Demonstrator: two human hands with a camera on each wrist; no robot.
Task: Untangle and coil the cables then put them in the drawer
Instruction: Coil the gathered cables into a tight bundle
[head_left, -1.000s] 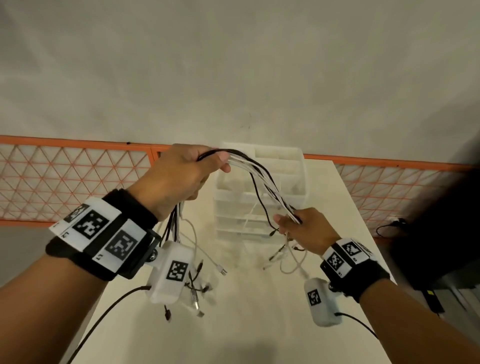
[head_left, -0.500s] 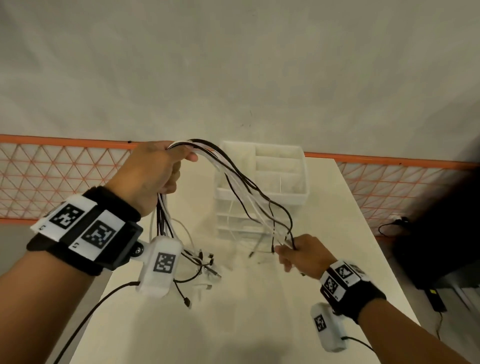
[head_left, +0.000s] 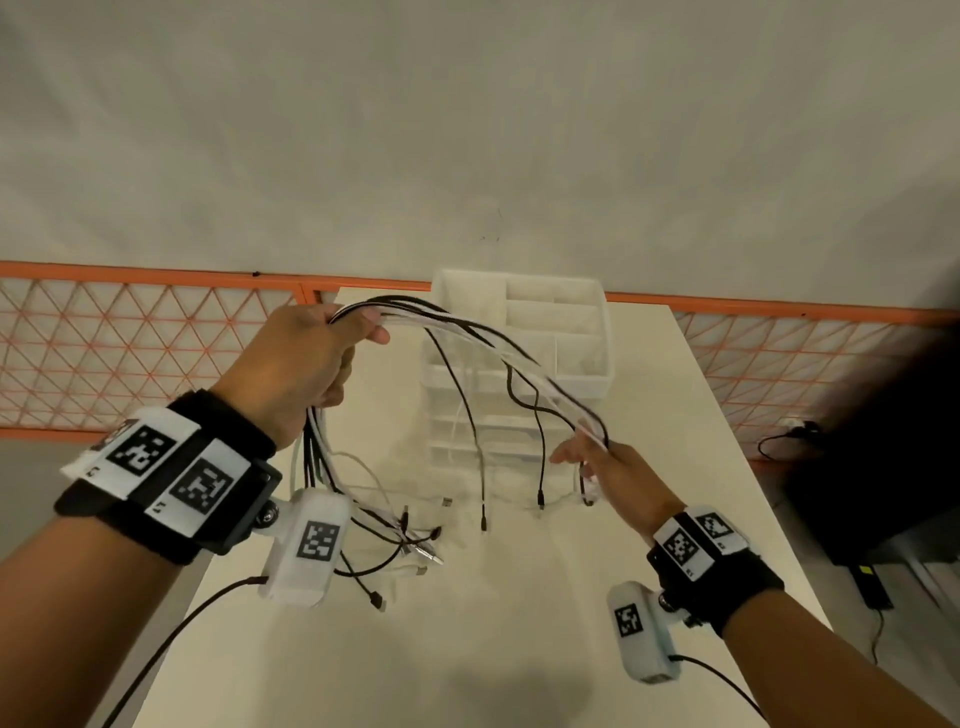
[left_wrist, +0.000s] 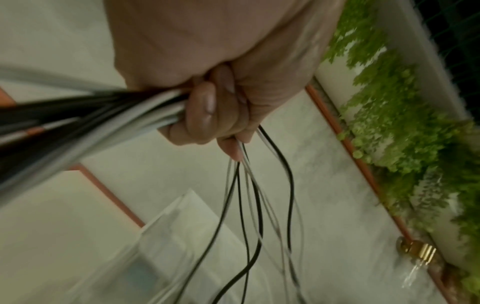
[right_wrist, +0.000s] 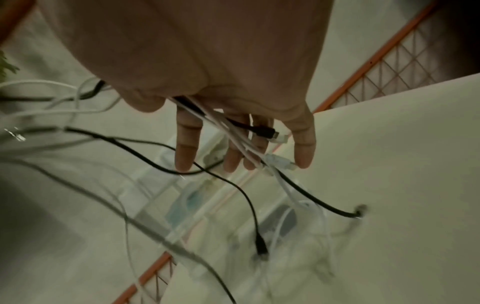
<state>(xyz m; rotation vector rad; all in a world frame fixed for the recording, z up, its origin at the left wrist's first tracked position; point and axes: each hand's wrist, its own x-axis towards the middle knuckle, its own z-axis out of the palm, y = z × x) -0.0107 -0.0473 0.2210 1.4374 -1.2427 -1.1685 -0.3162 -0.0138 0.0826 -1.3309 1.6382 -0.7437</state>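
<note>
Black and white cables (head_left: 467, 338) hang in a messy bunch over the surface (head_left: 519, 623), gripped in the left hand (head_left: 306, 364), while the right hand's (head_left: 608, 462) fingers (right_wrist: 185, 144) are spread, strands running through them. None look coiled yet, and none are in the clear drawer box (head_left: 576, 384) behind, so most work is left.

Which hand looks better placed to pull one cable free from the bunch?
Probably the right hand. Its fingers are straight, with cable ends lying loosely across them, so it can pick one. The left hand grips the whole bundle of cables.
</note>
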